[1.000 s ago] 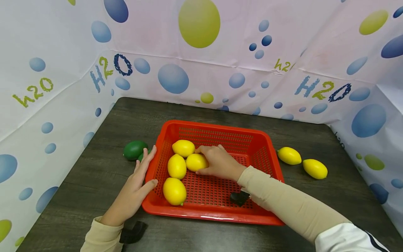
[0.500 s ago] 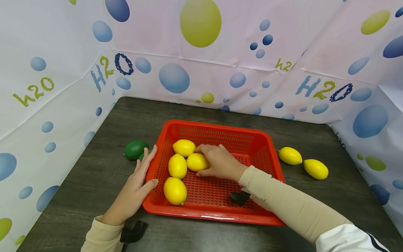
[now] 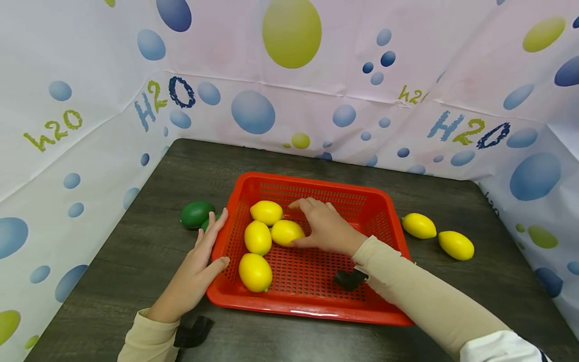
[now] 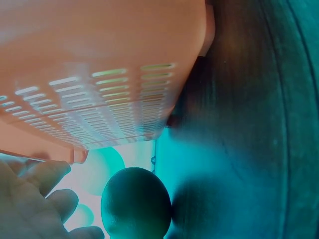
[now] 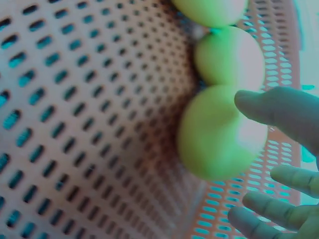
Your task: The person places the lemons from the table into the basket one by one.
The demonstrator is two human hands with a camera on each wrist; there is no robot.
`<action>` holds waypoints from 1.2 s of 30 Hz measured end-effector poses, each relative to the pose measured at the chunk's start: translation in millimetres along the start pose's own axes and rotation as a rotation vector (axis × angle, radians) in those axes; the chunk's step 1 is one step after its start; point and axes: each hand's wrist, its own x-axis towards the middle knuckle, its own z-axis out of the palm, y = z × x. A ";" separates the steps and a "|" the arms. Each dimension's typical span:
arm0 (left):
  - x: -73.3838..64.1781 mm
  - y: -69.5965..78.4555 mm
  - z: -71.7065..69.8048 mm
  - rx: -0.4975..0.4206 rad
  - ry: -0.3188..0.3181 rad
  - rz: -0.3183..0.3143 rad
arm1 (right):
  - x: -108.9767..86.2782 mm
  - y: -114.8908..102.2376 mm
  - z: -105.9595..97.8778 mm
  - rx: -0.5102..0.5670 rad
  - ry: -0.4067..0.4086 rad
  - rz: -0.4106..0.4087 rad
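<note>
In the head view a red plastic basket [image 3: 307, 312] holds several yellow lemons along its left side. My right hand [image 3: 330, 227] is inside it, fingers spread, beside the innermost lemon [image 3: 286, 232]. The right wrist view has my thumb [image 5: 269, 107] overlapping the nearest lemon [image 5: 219, 144]; whether it touches cannot be told. The other fingers stand away from it. My left hand [image 3: 192, 276] lies with extended fingers along the basket's left rim. Just beyond those fingers is a dark green oval fruit [image 3: 197, 214], with another green one [image 3: 209, 221] partly hidden behind them.
Two more lemons, one [image 3: 418, 225] close to the basket's right wall and one [image 3: 456, 245] farther right, lie on the dark wooden table [image 3: 135, 251]. A patterned sheet [image 3: 344, 60] hangs around the table's back and sides.
My right hand has let go of the innermost lemon and drawn slightly back to the right, its fingers now apart from it. The left hand stays at the rim.
</note>
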 end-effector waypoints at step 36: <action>-0.1 -4.3 -0.7 -0.017 -0.013 -0.035 | -79.0 32.7 -80.2 -0.026 0.341 0.054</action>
